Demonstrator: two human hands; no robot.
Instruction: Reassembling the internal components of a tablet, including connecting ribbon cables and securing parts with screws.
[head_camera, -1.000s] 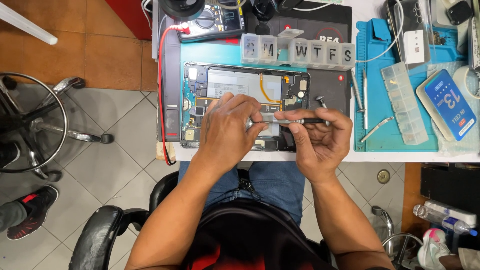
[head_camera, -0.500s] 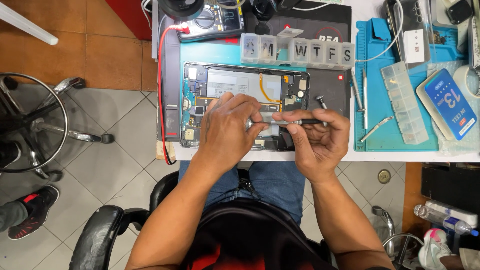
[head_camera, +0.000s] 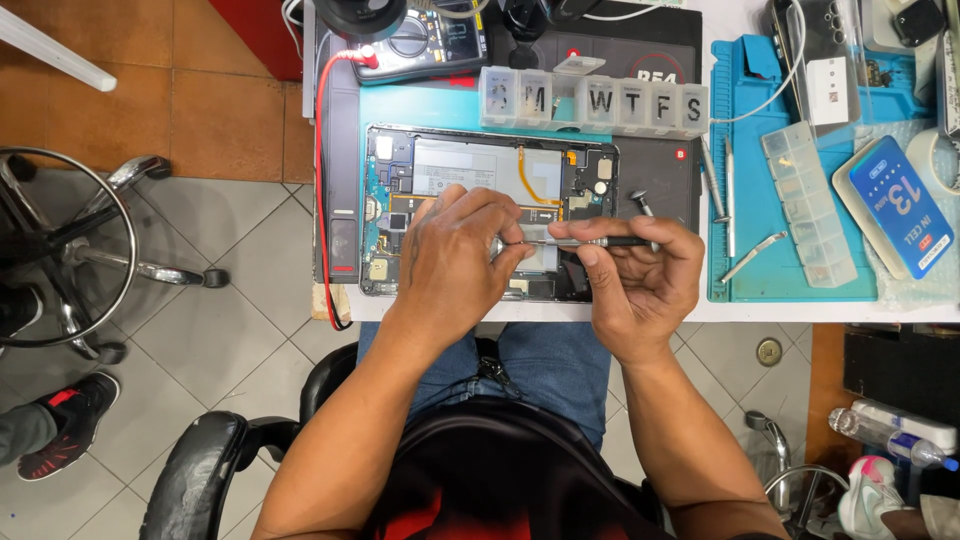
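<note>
Metal screwdriver pinched in right hand, lying level over opened tablet at worktop's near edge. Tip hidden under left hand, fingers curled down on tablet; lower boards covered. Just behind, clear lettered pill organiser. Right, blue mat, blue rectangular pack.

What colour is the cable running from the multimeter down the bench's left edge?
Red cable, clearest in the head view.
</note>
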